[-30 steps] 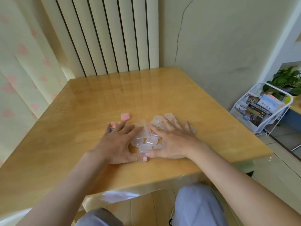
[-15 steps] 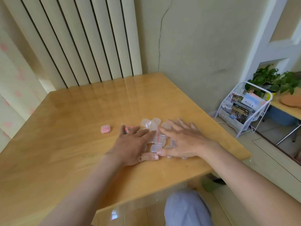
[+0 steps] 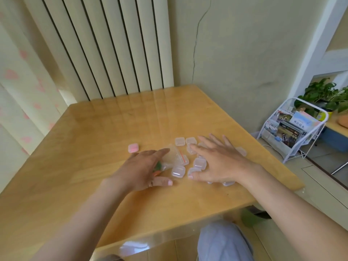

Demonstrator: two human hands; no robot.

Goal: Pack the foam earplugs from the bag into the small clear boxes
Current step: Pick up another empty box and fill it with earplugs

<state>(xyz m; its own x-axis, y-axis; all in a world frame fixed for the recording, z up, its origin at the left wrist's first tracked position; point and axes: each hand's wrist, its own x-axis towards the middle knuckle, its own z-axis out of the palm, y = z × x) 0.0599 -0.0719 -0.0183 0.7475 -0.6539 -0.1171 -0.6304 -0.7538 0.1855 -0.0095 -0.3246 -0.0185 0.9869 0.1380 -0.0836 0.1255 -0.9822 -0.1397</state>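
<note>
Several small clear boxes (image 3: 178,171) lie scattered on the wooden table (image 3: 90,147) near its front right part. A clear zip bag (image 3: 172,155) with a red seal strip lies among them; green and orange earplugs (image 3: 157,167) show at its near end. My left hand (image 3: 142,169) lies flat, fingers straight, partly over the bag. My right hand (image 3: 216,161) is spread flat over the boxes on the right. One box holding something pink (image 3: 133,148) sits apart to the left.
A wall with a radiator rises behind the table. The table's right edge runs close to my right hand. On the floor to the right stands a white wire rack (image 3: 290,130) with booklets, a potted plant (image 3: 323,95) behind it.
My hands, thumbs touching before, have drawn apart, and the boxes now lie more spread out between them. The camera has swung to the right.
</note>
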